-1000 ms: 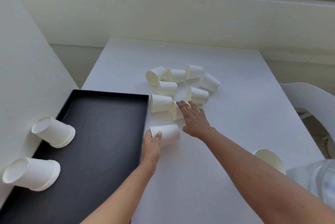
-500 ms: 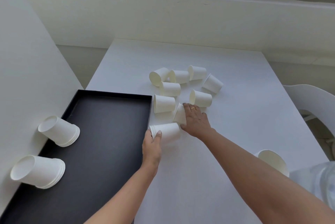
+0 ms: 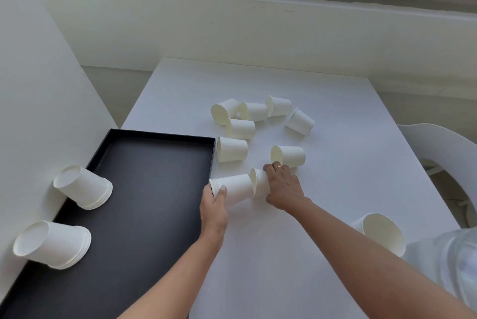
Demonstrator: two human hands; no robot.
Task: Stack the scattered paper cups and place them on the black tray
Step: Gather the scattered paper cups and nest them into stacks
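Just right of the black tray [image 3: 144, 202], my left hand [image 3: 213, 206] grips a stack of cups [image 3: 236, 189] lying sideways on the table [image 3: 258, 267]. The right hand [image 3: 284, 189] is wrapped around a single cup [image 3: 259, 181], mouth against the stack's base. Loose cups [image 3: 232, 149] lie farther back.

The white table [image 3: 335, 202] bears a black tray [image 3: 160, 135] at its left and paper cups [image 3: 232, 149] lying sideways mid-table.
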